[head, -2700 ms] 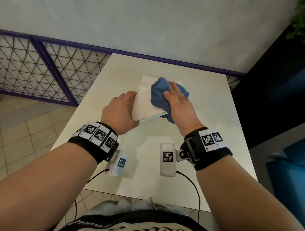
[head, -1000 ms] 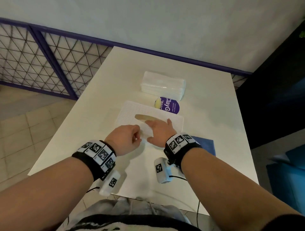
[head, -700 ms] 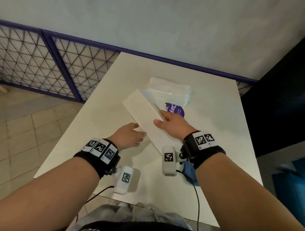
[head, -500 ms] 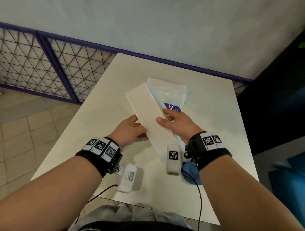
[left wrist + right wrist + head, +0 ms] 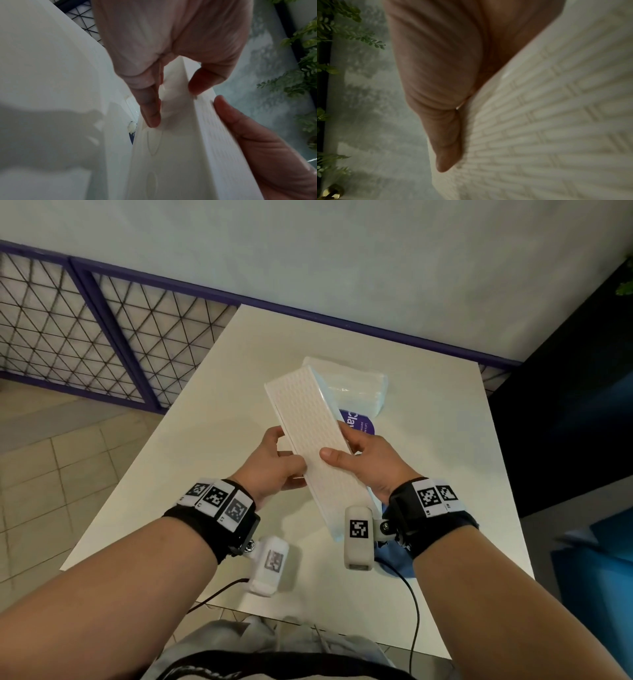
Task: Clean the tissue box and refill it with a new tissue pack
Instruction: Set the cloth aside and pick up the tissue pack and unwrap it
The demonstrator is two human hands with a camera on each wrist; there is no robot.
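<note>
Tissue box [image 5: 315, 440], white and long, hangs tilted above the middle of the table [image 5: 212, 412], lifted clear of it with its brick-embossed side turned up toward you. Your left hand [image 5: 274, 463] clamps the near-left edge, thumb on one face and fingers on the other; the left wrist view shows fingertips [image 5: 150, 116] pressing into a smooth face with a lens-shaped slot, likely the dispensing opening. Your right hand [image 5: 366, 460] pinches the opposite long edge, thumb flat on the textured panel. Held this way, the rigid plastic shell looks ready to be turned over or pulled open for refilling, though that is a judgement. New tissue pack [image 5: 356, 388], soft and wrapped in glossy clear film, waits toward the table's far edge, just behind the box. Beside it lies a purple container [image 5: 359, 422], partly hidden. Blue cloth [image 5: 387, 549] peeks out near the table's near-right edge, under your right wrist.
</note>
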